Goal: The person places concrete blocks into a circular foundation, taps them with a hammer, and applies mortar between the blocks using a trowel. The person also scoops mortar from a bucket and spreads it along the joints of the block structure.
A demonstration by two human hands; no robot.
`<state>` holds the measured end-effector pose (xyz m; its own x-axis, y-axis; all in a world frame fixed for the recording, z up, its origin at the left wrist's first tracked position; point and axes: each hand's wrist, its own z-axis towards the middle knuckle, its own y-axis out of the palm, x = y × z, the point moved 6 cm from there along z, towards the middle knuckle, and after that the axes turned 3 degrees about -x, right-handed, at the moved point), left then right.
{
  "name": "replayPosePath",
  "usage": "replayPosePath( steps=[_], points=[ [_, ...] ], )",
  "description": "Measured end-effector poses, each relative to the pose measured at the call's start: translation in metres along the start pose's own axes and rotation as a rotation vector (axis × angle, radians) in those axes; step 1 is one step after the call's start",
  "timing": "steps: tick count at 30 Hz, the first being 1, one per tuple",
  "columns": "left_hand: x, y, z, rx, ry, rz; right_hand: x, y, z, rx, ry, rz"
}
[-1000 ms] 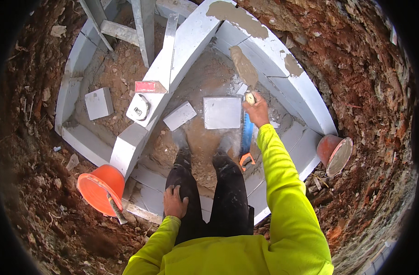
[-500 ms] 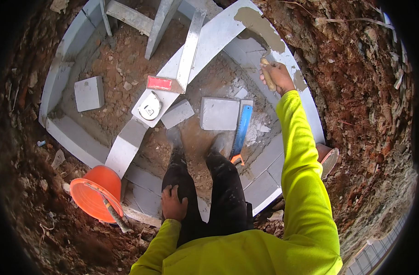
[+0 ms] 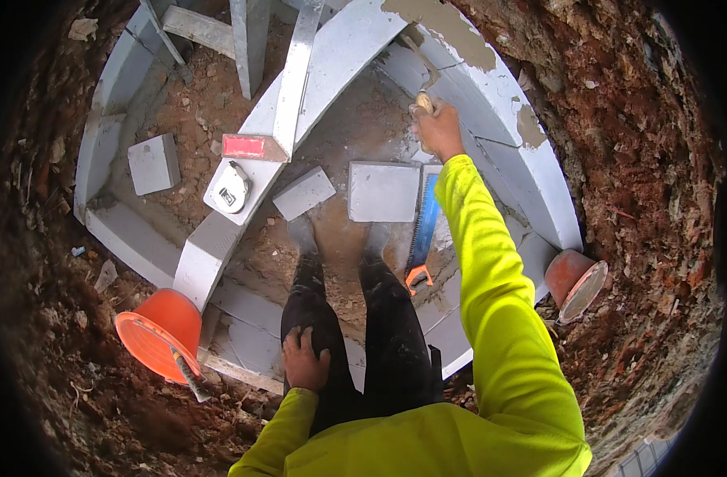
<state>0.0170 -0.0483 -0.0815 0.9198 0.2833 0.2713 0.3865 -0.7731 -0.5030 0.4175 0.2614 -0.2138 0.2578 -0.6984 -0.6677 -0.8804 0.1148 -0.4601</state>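
Note:
My right hand (image 3: 437, 132) is closed around the wooden handle of a trowel (image 3: 424, 101). The trowel's thin bent neck points away from me, toward the inner face of the pale block wall (image 3: 538, 171). Its blade is hard to make out there. Grey mortar (image 3: 451, 30) lies spread over the wall's top at the far right, with a smaller patch closer to me. My left hand (image 3: 305, 362) rests on my left thigh, fingers apart and holding nothing.
Between the walls lie a blue-bladed handsaw (image 3: 424, 226) and pale blocks (image 3: 382, 191). A tape measure (image 3: 230, 188) and a metal straightedge with a red end (image 3: 244, 146) sit on the cross wall. An orange bucket (image 3: 163, 330) stands left, a smaller bucket (image 3: 572, 280) right.
My right hand has moved left with the trowel, from over the right wall to its inner side. My left hand stays on my thigh. The view has shifted slightly.

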Motion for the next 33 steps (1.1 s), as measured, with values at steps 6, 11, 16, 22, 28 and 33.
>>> replayPosePath(
  steps=[6, 11, 16, 22, 28, 33],
  points=[
    [0.012, 0.029, -0.007, -0.01, -0.034, 0.054, 0.016, -0.002, -0.031, -0.051, -0.054, 0.118],
    [0.018, 0.036, -0.006, 0.001, -0.015, 0.048, 0.049, 0.008, 0.05, -0.219, 0.17, -0.097],
    [0.03, 0.037, -0.005, -0.003, -0.036, 0.04, 0.021, -0.015, 0.067, -0.275, 0.109, 0.089],
    [0.026, 0.043, -0.009, -0.01, -0.067, 0.055, 0.012, -0.004, -0.012, -0.155, 0.048, 0.24],
    [0.023, 0.036, -0.008, -0.011, -0.045, 0.053, 0.017, -0.007, 0.017, -0.168, 0.09, -0.043],
    [0.025, 0.039, -0.007, -0.011, -0.074, 0.048, 0.004, -0.044, -0.024, -0.075, -0.146, 0.032]
  ],
)
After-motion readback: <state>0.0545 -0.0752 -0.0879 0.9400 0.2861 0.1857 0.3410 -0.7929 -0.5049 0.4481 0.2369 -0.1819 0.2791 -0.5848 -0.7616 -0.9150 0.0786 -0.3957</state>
